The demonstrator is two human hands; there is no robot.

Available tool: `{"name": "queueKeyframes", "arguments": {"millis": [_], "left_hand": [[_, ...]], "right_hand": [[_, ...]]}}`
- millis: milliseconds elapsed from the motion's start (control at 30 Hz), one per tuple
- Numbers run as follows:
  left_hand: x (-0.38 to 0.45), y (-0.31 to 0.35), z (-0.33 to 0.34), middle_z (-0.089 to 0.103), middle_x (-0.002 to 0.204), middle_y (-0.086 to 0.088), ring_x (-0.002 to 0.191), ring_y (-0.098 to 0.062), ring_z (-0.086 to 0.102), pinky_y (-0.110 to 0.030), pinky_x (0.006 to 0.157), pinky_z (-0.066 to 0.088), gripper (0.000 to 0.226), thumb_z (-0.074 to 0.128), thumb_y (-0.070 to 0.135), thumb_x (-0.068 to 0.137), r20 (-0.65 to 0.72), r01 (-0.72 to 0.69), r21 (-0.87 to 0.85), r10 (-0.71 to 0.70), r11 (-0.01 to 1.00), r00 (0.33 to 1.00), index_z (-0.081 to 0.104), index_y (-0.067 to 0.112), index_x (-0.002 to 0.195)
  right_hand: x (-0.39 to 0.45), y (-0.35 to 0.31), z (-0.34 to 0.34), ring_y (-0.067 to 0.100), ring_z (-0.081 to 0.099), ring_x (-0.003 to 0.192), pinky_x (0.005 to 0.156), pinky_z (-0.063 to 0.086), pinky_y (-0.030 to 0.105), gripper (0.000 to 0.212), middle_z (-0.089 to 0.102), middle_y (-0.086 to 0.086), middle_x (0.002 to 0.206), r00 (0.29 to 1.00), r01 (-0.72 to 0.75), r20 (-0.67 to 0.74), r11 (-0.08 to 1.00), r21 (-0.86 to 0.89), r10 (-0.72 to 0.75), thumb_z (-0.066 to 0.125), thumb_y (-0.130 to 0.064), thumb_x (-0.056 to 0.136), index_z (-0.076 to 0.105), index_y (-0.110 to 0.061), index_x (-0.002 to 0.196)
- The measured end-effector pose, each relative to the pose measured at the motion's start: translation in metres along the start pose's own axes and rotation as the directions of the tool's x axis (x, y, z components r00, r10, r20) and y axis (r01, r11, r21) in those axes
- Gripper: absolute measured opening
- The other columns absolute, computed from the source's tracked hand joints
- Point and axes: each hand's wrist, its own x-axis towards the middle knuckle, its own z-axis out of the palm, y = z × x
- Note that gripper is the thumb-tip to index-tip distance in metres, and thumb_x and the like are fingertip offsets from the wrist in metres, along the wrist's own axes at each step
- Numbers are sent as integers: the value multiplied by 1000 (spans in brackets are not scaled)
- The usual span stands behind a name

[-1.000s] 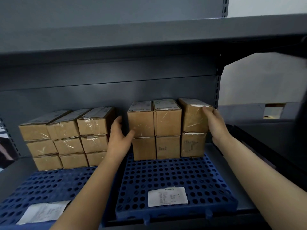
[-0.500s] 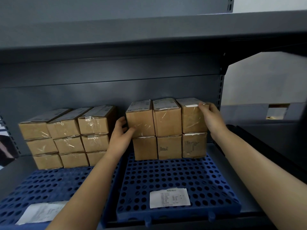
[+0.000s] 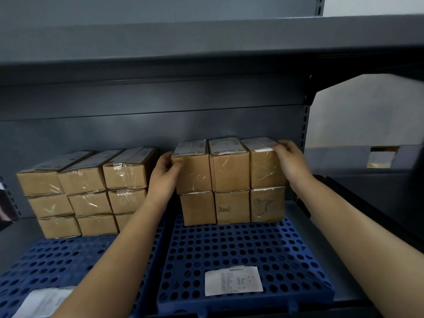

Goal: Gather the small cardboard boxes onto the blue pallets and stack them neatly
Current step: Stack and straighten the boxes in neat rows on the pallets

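Note:
On the right blue pallet (image 3: 229, 249) stands a block of small cardboard boxes, two rows high and three wide. My left hand (image 3: 164, 177) grips the top left box (image 3: 195, 175), with the thumb on its front face and the fingers on its left side. My right hand (image 3: 291, 164) cups the upper right corner of the top right box (image 3: 263, 168). That top row sits level between my hands. The left blue pallet (image 3: 68, 260) carries a second block of boxes (image 3: 87, 203), three high and three wide, partly hidden by my left forearm.
A grey shelf board (image 3: 206, 42) hangs low above the stacks, and the back panel stands right behind them. A slotted upright post (image 3: 305, 145) is just right of the right stack. Each pallet has a white paper label (image 3: 232, 281) near its front.
The top right box was tilted out to the right; it now stands square against its row. My left hand rose from the lower box to the top left box's side.

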Motion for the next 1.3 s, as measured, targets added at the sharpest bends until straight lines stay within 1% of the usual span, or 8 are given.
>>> {"name": "queueKeyframes", "arguments": {"millis": [100, 233, 333, 433, 600, 767, 1133, 1300], "left_hand": [[5, 2, 2, 52, 117, 5, 109, -12, 50, -26, 88, 41, 40, 47, 32, 96, -37, -21, 23, 22, 1000, 999, 46, 17, 133], [11, 0, 6, 53, 114, 5, 105, -10, 49, -26, 86, 39, 37, 47, 30, 96, -90, -35, 60, 40, 998, 995, 49, 15, 130], [14, -3, 8, 54, 115, 4, 106, -11, 50, -25, 87, 39, 36, 50, 30, 95, -116, -31, 23, 34, 999, 993, 51, 15, 127], [16, -6, 10, 57, 113, 4, 105, -11, 52, -26, 89, 41, 31, 53, 29, 94, -139, -17, -16, 14, 1000, 990, 55, 16, 122], [20, -6, 10, 60, 109, 1, 103, -14, 56, -26, 87, 44, 29, 55, 26, 93, -150, -15, -34, 10, 999, 989, 58, 13, 119], [19, -6, 9, 61, 116, -4, 108, -19, 56, -36, 96, 46, 33, 54, 29, 93, -143, -5, -3, 5, 1000, 990, 57, 12, 121], [8, 0, 10, 55, 123, -1, 112, -16, 51, -30, 94, 43, 42, 51, 32, 94, -89, -2, -1, 1, 1000, 996, 47, 15, 132], [3, 3, 10, 55, 122, 1, 115, -17, 52, -33, 98, 42, 45, 54, 32, 92, -73, 3, 5, -3, 1000, 997, 44, 17, 134]], "right_hand": [[1, 0, 0, 13, 44, 98, 70, 37, 22, 46, 48, 2, 115, 1000, -1, 21, 999, -36, 2, 48, -32, 95, 41, -13, 136], [2, -1, 0, 17, 48, 110, 86, 38, 27, 53, 48, 7, 135, 998, -31, 55, 999, -37, 33, 51, -34, 93, 38, -14, 141], [5, 0, -1, 22, 46, 124, 90, 37, 25, 56, 45, 8, 141, 996, -55, 66, 998, -26, 56, 52, -34, 93, 36, -15, 143], [8, 1, -1, 22, 45, 124, 88, 36, 25, 56, 45, 8, 142, 995, -71, 68, 997, -38, 74, 52, -33, 93, 36, -16, 143], [9, 3, -1, 14, 47, 105, 82, 39, 26, 57, 47, 8, 139, 993, -90, 74, 996, 10, 89, 54, -33, 92, 36, -17, 143], [9, 4, 0, 15, 50, 103, 82, 42, 28, 55, 50, 7, 135, 994, -90, 64, 995, 52, 87, 55, -35, 91, 39, -19, 141], [5, 6, 0, 12, 44, 108, 87, 36, 27, 56, 46, 5, 140, 999, -47, 14, 990, 135, 45, 52, -38, 92, 38, -21, 143], [3, 6, -6, 20, 44, 124, 90, 36, 28, 58, 43, 6, 143, 999, -29, 18, 993, 116, 27, 55, -38, 91, 36, -21, 144]]}}
